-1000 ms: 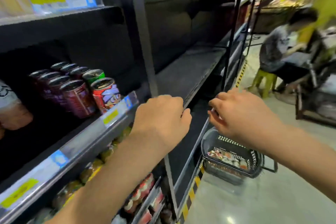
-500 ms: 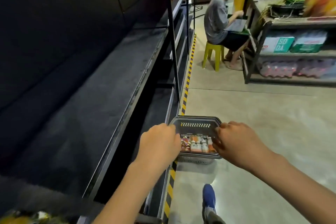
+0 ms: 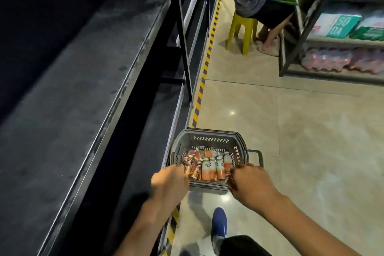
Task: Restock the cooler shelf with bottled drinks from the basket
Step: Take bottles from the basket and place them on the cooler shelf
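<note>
A dark plastic basket (image 3: 209, 132) sits on the floor beside the cooler's base. It holds several small bottles (image 3: 210, 169) with white tops and orange-pink drink, plus crumpled shiny packs at its left. The dark cooler shelf (image 3: 83, 93) runs along the left and is bare. My left hand (image 3: 170, 181) hangs over the basket's near left corner, blurred, fingers curled with nothing seen in them. My right hand (image 3: 250, 186) is at the near right rim with its fingertips bent down by the bottles. Whether it grips anything is hidden.
A yellow-black hazard stripe (image 3: 204, 62) marks the cooler's foot. My blue shoe (image 3: 219, 222) stands just behind the basket. A seated person on a yellow stool (image 3: 241, 31) is further down the aisle. A rack with soda boxes and bottle packs (image 3: 340, 60) lines the right.
My view has swung from the shelf of cans down to the floor. Both hands have dropped from shelf height to the basket's near rim.
</note>
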`<state>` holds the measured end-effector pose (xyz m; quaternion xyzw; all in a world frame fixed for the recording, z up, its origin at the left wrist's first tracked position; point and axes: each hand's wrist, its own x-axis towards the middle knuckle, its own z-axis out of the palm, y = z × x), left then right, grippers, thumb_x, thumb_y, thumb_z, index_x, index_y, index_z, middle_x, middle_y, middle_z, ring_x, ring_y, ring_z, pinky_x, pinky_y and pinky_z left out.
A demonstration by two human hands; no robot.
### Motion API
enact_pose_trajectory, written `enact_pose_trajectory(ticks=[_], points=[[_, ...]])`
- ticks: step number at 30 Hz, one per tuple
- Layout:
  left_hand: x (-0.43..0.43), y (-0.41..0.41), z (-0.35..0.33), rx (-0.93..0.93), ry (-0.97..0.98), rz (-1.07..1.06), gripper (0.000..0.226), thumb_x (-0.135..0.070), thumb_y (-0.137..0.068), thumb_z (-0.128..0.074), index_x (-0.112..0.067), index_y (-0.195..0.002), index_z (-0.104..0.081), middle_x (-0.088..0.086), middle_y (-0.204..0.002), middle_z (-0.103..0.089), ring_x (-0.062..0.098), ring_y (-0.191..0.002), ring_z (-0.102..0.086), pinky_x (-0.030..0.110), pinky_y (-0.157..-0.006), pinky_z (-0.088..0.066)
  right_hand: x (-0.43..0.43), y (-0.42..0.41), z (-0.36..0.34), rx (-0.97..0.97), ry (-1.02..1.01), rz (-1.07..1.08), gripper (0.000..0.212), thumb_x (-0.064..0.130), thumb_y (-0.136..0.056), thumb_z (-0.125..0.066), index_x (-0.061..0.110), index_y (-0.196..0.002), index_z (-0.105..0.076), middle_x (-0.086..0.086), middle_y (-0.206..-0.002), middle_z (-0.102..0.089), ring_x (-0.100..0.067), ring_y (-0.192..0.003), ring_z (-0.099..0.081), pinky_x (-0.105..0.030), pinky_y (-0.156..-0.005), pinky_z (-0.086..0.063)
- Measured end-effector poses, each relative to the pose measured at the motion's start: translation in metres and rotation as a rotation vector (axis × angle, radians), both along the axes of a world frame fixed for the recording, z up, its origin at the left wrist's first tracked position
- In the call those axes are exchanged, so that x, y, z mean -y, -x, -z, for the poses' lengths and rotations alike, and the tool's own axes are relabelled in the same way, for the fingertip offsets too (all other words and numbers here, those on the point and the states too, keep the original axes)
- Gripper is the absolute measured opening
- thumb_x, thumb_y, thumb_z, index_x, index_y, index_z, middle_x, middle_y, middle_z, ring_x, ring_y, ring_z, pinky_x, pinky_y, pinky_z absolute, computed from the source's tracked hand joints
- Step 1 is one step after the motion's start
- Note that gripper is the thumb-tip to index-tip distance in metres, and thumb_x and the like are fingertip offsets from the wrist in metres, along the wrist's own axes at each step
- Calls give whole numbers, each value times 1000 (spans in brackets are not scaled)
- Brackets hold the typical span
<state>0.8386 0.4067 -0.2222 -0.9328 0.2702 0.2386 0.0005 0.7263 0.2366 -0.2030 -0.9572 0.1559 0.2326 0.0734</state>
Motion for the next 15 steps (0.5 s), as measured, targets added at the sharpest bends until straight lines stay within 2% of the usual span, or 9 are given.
enact_pose_trajectory(ticks=[3, 6, 15], points=[[15, -20, 36, -46, -42, 29, 26, -33, -100, -39, -20, -105, -61, 2, -109, -65, 24, -100, -62, 31, -74, -41, 12, -26, 36, -85, -21, -13, 30, 33, -94, -48, 19, -115, -64, -8, -116, -66, -26, -106, -62, -34, -88, -50], [36, -48, 84, -116, -104, 76, 28, -31, -99, -40, -20, -114, -60, 3, -117, -63, 27, -108, -61, 35, -84, -46, 22, -50, 79, -157, -62, 8, 29, 33, -94, -50, 18, -114, -66, -6, -116, -68, -27, -106, -64, -33, -89, -49], [88, -128, 274, -264, -179, 167, 25, -30, -99, -42, -18, -111, -61, 4, -113, -62, 24, -102, -60, 37, -81, -44, 51, -120, 253, -299, -177, 90, 26, 34, -94, -53, 20, -113, -64, -4, -115, -68, -25, -105, -64, -34, -88, -50]])
